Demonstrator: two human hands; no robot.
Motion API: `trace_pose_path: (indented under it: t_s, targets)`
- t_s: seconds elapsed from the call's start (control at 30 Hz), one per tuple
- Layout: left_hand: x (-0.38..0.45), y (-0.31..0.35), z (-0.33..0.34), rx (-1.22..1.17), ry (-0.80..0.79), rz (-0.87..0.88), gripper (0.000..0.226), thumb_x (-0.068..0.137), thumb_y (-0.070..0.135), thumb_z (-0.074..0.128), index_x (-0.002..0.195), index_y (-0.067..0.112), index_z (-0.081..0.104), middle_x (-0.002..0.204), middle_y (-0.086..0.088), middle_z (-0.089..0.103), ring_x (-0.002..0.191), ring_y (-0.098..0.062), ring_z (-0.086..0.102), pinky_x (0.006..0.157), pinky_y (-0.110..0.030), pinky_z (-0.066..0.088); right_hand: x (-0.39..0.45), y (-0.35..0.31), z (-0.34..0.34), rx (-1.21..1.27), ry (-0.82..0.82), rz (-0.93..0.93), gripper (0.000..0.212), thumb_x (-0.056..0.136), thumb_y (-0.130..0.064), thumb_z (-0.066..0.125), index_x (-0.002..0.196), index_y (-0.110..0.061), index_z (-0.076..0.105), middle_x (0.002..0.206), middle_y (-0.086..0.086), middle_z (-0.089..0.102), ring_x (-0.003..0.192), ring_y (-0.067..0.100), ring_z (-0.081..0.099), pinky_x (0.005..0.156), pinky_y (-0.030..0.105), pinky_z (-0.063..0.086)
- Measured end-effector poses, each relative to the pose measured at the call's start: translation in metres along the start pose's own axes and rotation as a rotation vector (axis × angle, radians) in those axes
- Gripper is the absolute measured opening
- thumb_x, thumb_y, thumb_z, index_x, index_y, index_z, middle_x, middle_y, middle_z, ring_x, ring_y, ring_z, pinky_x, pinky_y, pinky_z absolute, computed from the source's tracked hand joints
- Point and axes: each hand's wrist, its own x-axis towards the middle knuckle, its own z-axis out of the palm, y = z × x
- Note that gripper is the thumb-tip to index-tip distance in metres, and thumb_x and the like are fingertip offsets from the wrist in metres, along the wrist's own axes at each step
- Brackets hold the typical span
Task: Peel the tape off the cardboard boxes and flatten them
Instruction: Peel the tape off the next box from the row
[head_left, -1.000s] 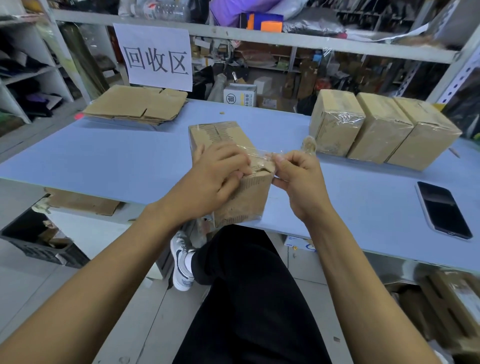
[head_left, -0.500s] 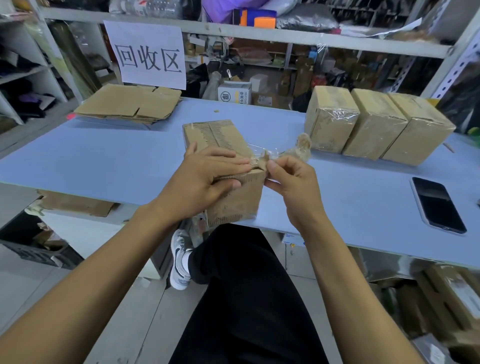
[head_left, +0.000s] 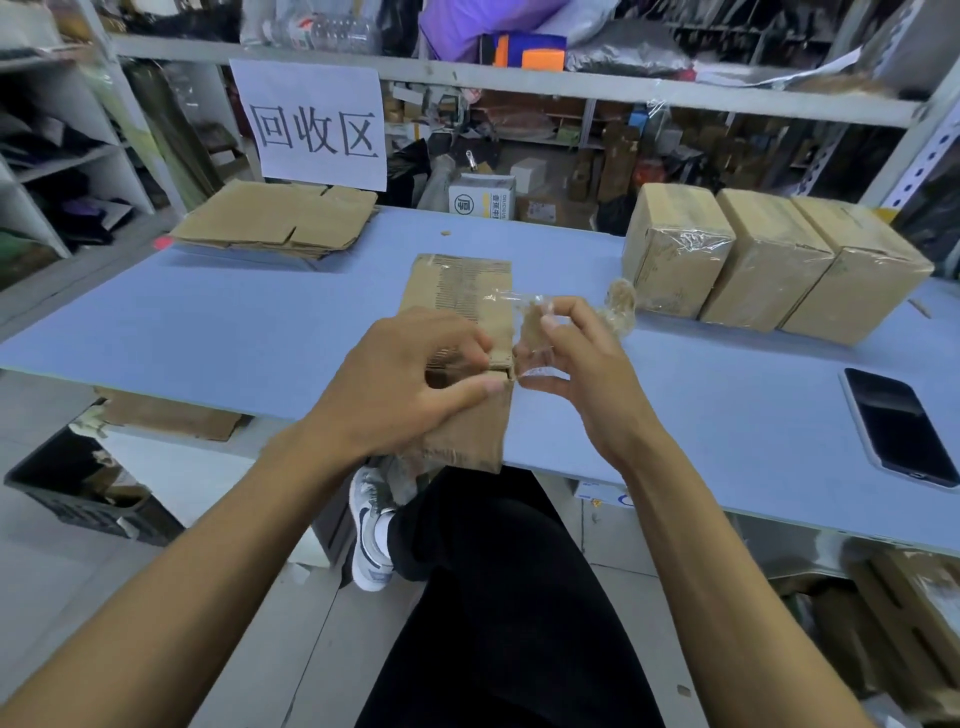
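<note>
The left hand (head_left: 410, 379) grips the cardboard box (head_left: 465, 332); just right of it, the right hand (head_left: 576, 374) pinches clear tape (head_left: 530, 322).

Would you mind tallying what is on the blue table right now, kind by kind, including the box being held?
Taped cardboard boxes standing at the right: 3
Box being peeled, left hand holding it, right hand pinching its tape: 1
Stack of flattened cardboard: 1
Ball of peeled tape: 1
Phone: 1
Total: 7
</note>
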Motion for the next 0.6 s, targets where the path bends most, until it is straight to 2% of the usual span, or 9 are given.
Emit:
trace_pose_path:
  t_s: [0.07,0.1,0.2,0.33,0.4,0.47,0.53,0.6]
  targets:
    - [-0.001,0.011,0.016,0.178,0.123,-0.080,0.045,0.069,0.071,0.066,0.075,0.026,0.063,0.091,0.016,0.062,0.092,-0.009,0.059,0.077,-0.037,0.048,-0.002,0.001,0.001,-0.086,0.008,-0.021,0.017,0.107,-0.026,0.047,0.116,-0.015,0.056,0.088,0.003,0.065,0.077,0.015,0.063,0.067,0.029,0.056]
    - [-0.001,0.013,0.023,0.274,0.181,-0.110,0.049,0.065,0.075,0.064,0.072,0.026,0.059,0.088,0.015,0.058,0.088,-0.008,0.054,0.074,-0.033,0.042,-0.001,0.000,0.000,-0.128,0.026,-0.036,0.019,0.107,-0.026,0.047,0.120,-0.015,0.055,0.085,0.004,0.065,0.075,0.015,0.063,0.062,0.029,0.054]
    - [-0.001,0.014,0.029,0.391,0.250,-0.110,0.045,0.065,0.069,0.062,0.071,0.025,0.052,0.083,0.012,0.054,0.084,-0.010,0.048,0.073,-0.030,0.033,0.004,0.000,0.000,-0.181,0.090,-0.061,0.018,0.108,-0.024,0.046,0.120,-0.012,0.051,0.075,0.006,0.067,0.069,0.018,0.066,0.056,0.029,0.055]
    - [-0.002,0.010,0.011,0.343,0.134,-0.030,0.034,0.065,0.052,0.066,0.074,0.022,0.051,0.079,0.010,0.051,0.077,-0.011,0.048,0.067,-0.028,0.032,0.015,-0.003,-0.006,-0.038,0.201,-0.064,0.008,0.104,-0.013,0.053,0.098,-0.009,0.055,0.073,0.009,0.056,0.069,0.024,0.059,0.064,0.029,0.058]
    - [-0.004,0.003,-0.004,0.282,0.066,-0.016,0.027,0.066,0.045,0.065,0.077,0.022,0.054,0.081,0.011,0.052,0.076,-0.012,0.049,0.070,-0.033,0.038,0.021,-0.009,-0.015,0.003,0.246,-0.093,0.011,0.102,-0.011,0.057,0.091,-0.008,0.059,0.076,0.010,0.057,0.073,0.025,0.060,0.068,0.026,0.058]
    - [-0.005,-0.004,-0.018,0.225,0.019,-0.016,0.022,0.068,0.039,0.063,0.083,0.023,0.059,0.086,0.015,0.057,0.079,-0.010,0.053,0.078,-0.040,0.044,0.024,-0.017,-0.020,0.017,0.206,-0.108,0.015,0.101,-0.017,0.060,0.092,-0.008,0.066,0.082,0.008,0.067,0.083,0.021,0.067,0.083,0.032,0.059]
    - [-0.006,-0.009,-0.028,0.196,-0.007,-0.046,0.023,0.070,0.032,0.063,0.091,0.024,0.065,0.094,0.018,0.063,0.085,-0.007,0.056,0.089,-0.040,0.041,0.025,-0.022,-0.018,-0.015,0.128,-0.133,0.019,0.100,-0.025,0.061,0.096,-0.011,0.073,0.096,0.006,0.074,0.098,0.021,0.070,0.097,0.035,0.055]
    - [-0.004,-0.009,-0.035,0.188,-0.030,-0.084,0.025,0.070,0.030,0.062,0.095,0.025,0.067,0.098,0.018,0.068,0.088,-0.006,0.055,0.095,-0.035,0.036,0.026,-0.023,-0.008,-0.183,0.120,-0.203,0.021,0.099,-0.028,0.061,0.097,-0.015,0.077,0.100,0.000,0.077,0.102,0.018,0.070,0.098,0.031,0.052]
